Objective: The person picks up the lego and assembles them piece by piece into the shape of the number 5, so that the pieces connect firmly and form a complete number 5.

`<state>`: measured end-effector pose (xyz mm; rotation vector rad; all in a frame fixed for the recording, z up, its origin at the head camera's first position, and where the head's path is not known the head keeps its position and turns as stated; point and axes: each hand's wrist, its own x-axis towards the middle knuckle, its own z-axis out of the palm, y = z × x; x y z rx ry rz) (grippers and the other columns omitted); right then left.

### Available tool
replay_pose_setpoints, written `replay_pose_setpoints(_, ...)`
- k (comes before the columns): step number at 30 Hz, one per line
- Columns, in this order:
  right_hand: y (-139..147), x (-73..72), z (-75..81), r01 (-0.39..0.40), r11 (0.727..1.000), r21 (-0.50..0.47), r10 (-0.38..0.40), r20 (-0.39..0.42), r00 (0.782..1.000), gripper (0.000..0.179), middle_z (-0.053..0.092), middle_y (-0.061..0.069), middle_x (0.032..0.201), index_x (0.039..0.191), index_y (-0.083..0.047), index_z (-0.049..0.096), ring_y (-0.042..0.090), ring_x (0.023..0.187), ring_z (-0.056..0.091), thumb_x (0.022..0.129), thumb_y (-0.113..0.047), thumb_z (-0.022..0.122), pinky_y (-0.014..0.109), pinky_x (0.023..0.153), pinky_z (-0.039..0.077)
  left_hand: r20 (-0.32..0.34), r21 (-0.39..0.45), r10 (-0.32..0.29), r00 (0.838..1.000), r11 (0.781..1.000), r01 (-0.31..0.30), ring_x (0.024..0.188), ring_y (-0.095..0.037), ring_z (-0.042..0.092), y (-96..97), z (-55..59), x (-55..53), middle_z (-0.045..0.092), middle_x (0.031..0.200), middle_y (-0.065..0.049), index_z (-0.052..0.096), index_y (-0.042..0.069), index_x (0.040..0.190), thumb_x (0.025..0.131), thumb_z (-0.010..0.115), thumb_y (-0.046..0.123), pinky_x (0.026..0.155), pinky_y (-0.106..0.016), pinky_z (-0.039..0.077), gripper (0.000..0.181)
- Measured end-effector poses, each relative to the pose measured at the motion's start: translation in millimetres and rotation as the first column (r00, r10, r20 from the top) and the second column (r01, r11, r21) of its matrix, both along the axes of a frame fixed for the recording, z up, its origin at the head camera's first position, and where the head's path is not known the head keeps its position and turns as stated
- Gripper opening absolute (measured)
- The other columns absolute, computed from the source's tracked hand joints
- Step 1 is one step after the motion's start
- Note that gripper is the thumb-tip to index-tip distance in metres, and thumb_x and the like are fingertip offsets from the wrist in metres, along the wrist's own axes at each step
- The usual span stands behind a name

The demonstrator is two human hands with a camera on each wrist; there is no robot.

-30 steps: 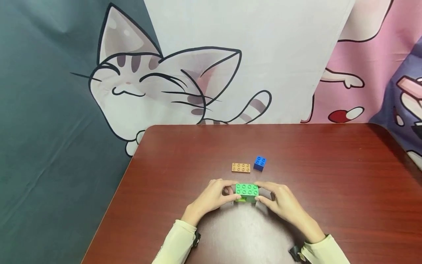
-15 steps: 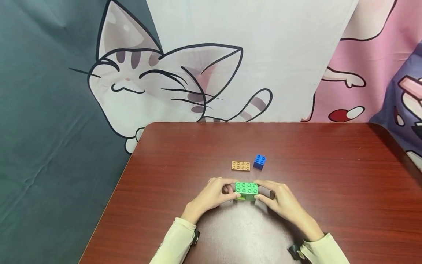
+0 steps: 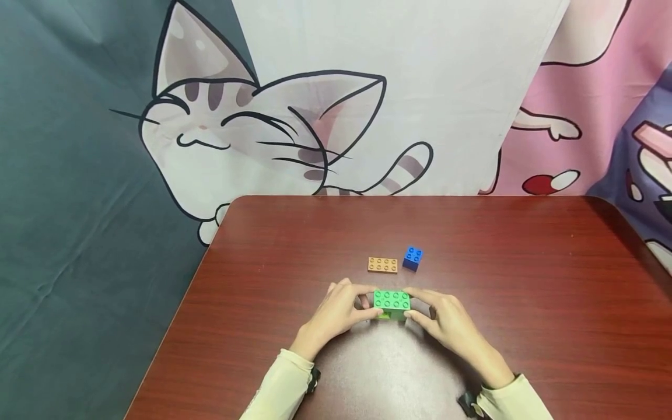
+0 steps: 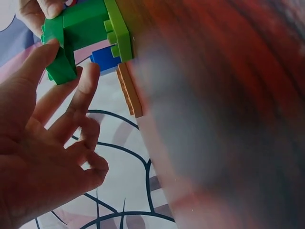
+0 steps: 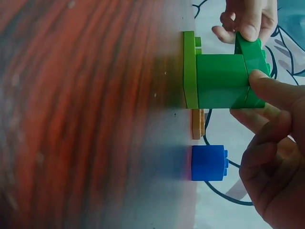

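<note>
Between the hands stands a small stack of toy building bricks. A flat lime-green brick point(image 5: 189, 71) lies on the table as its base, and a tall green brick point(image 5: 221, 81) stands on the base's right part. On top is a flat green brick point(image 3: 391, 298) with two rows of studs, whose left end juts out past the tall one. My left hand point(image 3: 336, 310) pinches that jutting end between thumb and fingers. At the opposite end, my right hand point(image 3: 454, 319) pinches the same top brick. Whether the top brick is fully seated cannot be told.
Just behind the stack lies a flat tan brick point(image 3: 382, 265). A blue brick point(image 3: 412, 258) with its studs up stands to the right of it. The brown table point(image 3: 525, 274) ends at the back against a cartoon-cat cloth point(image 3: 451, 105).
Both hands keep their grip on the top green brick, and the stack stays in place. The head view has shifted slightly. Some left-hand fingers have moved a little.
</note>
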<state>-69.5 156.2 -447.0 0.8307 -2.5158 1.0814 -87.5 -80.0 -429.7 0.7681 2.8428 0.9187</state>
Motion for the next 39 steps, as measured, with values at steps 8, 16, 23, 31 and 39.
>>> replay_pose_setpoints(8,-0.6,0.9,-2.4,0.024,1.000,-0.004,-0.024,-0.018,1.000,0.041,0.057,-0.006,0.071,0.111,-0.005,0.067,-0.010,0.045,0.025,0.071,-0.009,0.079,0.011,0.040,0.024,0.038,0.030,-0.005,0.999,1.000,0.004,0.067,-0.004,0.039,-0.1,-2.2,0.2,0.052,0.066,0.022,0.068,0.014,0.114,0.078,0.074,0.035,0.066,-0.024,0.030,0.042)
replay_pose_setpoints(16,-1.5,1.7,-4.7,0.013,1.000,-0.011,-0.013,0.002,1.000,0.040,0.067,0.006,0.094,0.112,-0.003,0.066,-0.006,0.047,0.027,0.074,-0.010,0.077,0.014,0.043,0.029,0.097,0.124,-0.029,0.995,0.992,0.017,0.057,-0.003,0.049,-0.5,-3.4,-0.3,0.058,0.064,0.016,0.067,0.011,0.114,0.079,0.075,0.029,0.056,-0.019,0.038,0.040)
replay_pose_setpoints(23,-1.4,1.5,-4.2,0.024,1.000,-0.001,-0.024,0.030,0.999,0.041,0.067,0.005,0.087,0.111,-0.003,0.066,-0.009,0.044,0.026,0.073,-0.010,0.078,0.013,0.040,0.028,0.159,0.155,-0.016,0.987,0.988,-0.009,0.047,0.002,0.047,0.8,-4.2,0.8,0.059,0.062,0.014,0.066,0.010,0.114,0.080,0.074,0.028,0.042,-0.019,0.038,0.040)
replay_pose_setpoints(31,3.0,5.0,-2.9,0.067,0.997,0.033,-0.069,0.080,0.994,0.041,0.056,-0.010,0.066,0.110,-0.006,0.067,-0.010,0.042,0.024,0.071,-0.011,0.080,0.015,0.038,0.026,0.188,0.138,-0.013,0.982,0.990,-0.013,0.046,0.001,0.046,6.5,-7.2,1.2,0.058,0.062,0.016,0.066,0.011,0.116,0.080,0.074,0.031,0.042,-0.019,0.037,0.042)
replay_pose_setpoints(39,-5.3,2.3,8.4,0.087,0.995,0.038,-0.094,0.227,0.969,0.039,0.049,-0.011,0.059,0.110,-0.008,0.068,-0.005,0.041,0.031,0.073,-0.014,0.079,0.021,0.038,0.030,0.181,0.161,-0.008,0.984,0.987,-0.022,0.047,0.002,0.047,1.9,-5.1,1.1,0.060,0.063,0.013,0.066,0.009,0.116,0.079,0.074,0.026,0.043,-0.018,0.037,0.041)
